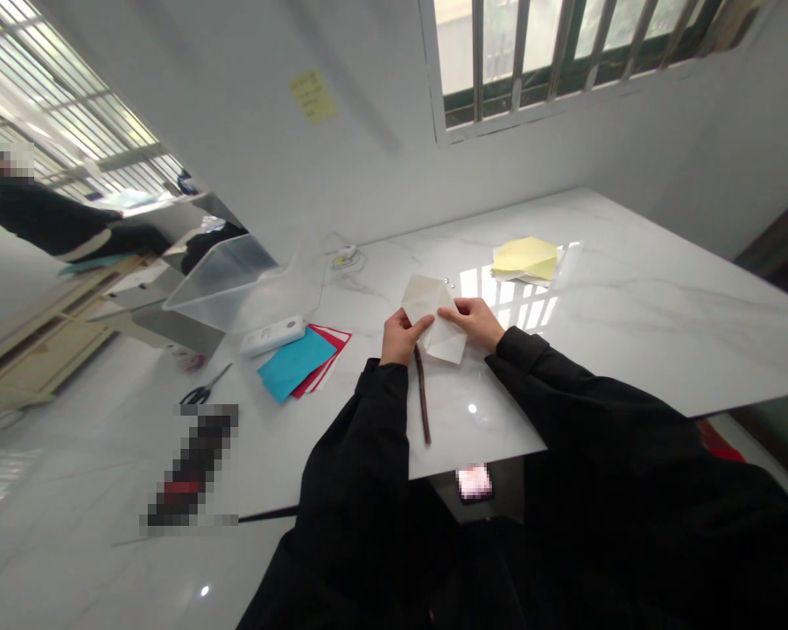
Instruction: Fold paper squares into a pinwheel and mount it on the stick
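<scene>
The white paper (437, 319) is already folded into a pointed shape, and it sits on the marble table (663, 297). The left hand (404, 337) and right hand (476, 322) grip it closed between fingers and thumbs, forearms angled inward. Beyond the paper lies a folded yellow sheet (525, 260); left of it, a blue sheet (295, 363) and red sheets (321, 367) lie flat.

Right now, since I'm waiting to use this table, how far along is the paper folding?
Done, it seems: the yellow paper lies folded. In hand: a creased white sheet, held by the left hand and right hand. Left, probably: the blue sheet and red sheet lie flat, apparently unfolded.
</scene>
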Demonstrator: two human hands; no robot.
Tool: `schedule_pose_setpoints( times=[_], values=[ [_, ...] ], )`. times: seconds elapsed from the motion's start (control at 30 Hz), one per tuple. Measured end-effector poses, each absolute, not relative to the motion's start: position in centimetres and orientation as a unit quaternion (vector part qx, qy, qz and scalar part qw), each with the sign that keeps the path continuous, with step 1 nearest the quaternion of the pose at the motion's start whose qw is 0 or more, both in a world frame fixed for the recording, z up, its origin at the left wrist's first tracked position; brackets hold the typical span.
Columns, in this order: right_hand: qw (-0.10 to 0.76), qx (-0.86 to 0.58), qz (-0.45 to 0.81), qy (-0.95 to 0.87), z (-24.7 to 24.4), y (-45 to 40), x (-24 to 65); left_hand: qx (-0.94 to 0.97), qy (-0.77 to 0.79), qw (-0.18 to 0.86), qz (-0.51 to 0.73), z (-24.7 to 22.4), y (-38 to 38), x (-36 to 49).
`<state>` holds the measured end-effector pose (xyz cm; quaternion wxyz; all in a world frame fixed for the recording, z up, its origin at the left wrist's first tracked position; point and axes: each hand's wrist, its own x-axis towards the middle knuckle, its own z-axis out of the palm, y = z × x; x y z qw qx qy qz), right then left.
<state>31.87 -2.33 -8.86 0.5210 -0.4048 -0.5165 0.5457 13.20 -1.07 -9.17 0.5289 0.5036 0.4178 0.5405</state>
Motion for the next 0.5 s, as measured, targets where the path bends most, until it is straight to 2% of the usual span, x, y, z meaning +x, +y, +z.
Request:
schedule_pose_setpoints(
  times=[0.5],
  values=[
    [0.498, -0.416, 0.548, -0.528, -8.16, -2.56, 32.03, 0.504, 0.409, 0.556, 0.519, -8.58, -1.57, 13.48]
  ],
)
